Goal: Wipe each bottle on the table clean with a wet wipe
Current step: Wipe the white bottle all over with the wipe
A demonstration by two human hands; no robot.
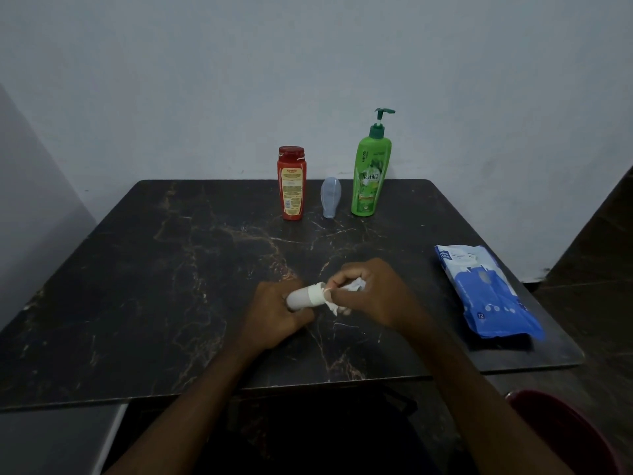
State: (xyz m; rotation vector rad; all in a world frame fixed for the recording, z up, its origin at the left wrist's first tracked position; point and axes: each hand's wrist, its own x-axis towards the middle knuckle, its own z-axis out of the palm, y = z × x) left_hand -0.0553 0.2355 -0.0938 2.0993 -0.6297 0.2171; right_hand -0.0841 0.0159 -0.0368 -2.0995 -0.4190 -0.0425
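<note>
The left hand (274, 313) is clamping the white bottle (298, 300) sideways, its cap (315, 295) pointing right toward the right hand (375, 294), which is pinching the wet wipe (355, 286).

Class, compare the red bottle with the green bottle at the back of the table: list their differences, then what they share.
The red bottle has a flat red cap; the green bottle has a pump top. The green bottle stands taller than the red bottle. Both stand upright near the table's far edge.
</note>
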